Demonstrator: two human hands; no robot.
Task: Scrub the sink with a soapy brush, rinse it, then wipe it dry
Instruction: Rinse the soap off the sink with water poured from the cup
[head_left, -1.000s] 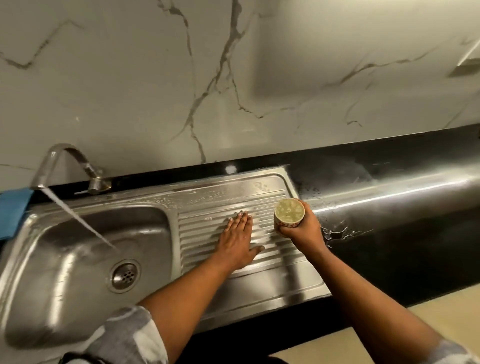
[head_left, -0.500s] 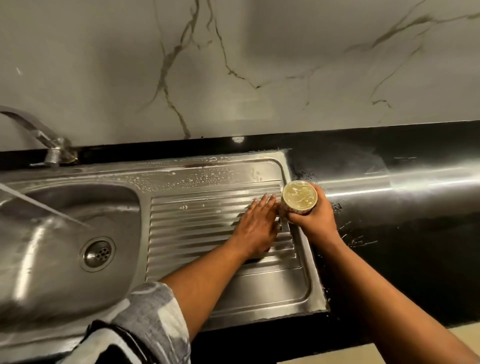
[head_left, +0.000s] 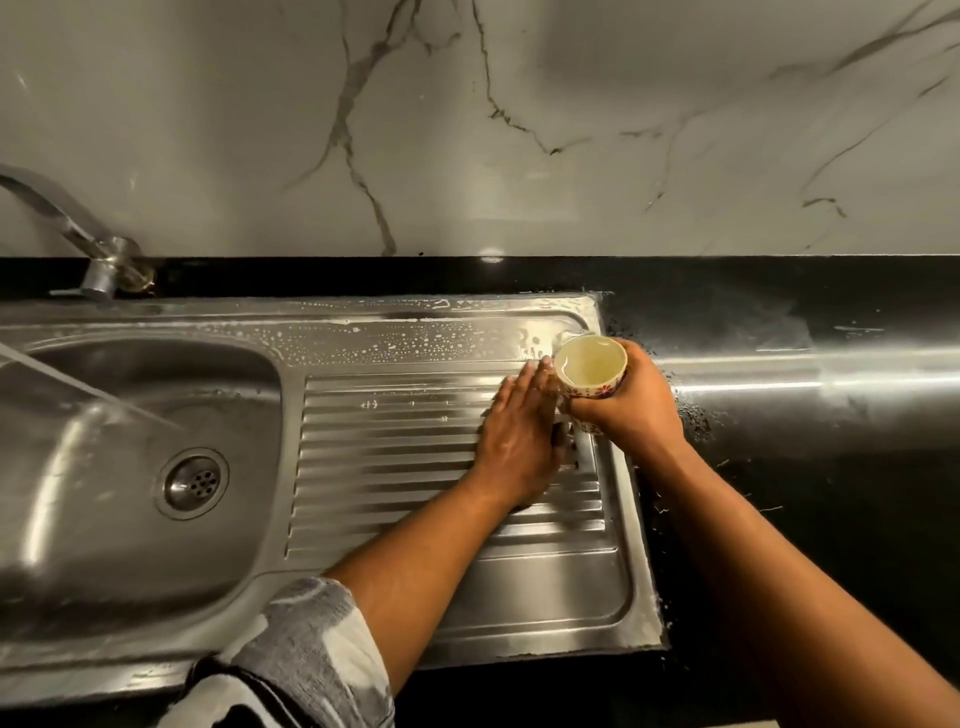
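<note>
Left hand (head_left: 514, 447) flat – right (head_left: 631, 410) round cup (head_left: 589, 366)

Dim, warm light falls from above, leaving a small bright dot on the black upstand (head_left: 311, 275) and a long glare streak along the worktop (head_left: 810, 384) at the right. The sink (head_left: 363, 338) glints in soft highlights at the left. A broad, soft shadow dulls the wall (head_left: 597, 78) at the far right. The left hand (head_left: 517, 431) is lightly motion-blurred, and the cup (head_left: 592, 364) beside it is crisper. Wide-angle distortion bends the tap (head_left: 57, 213) and the frame edges.
</note>
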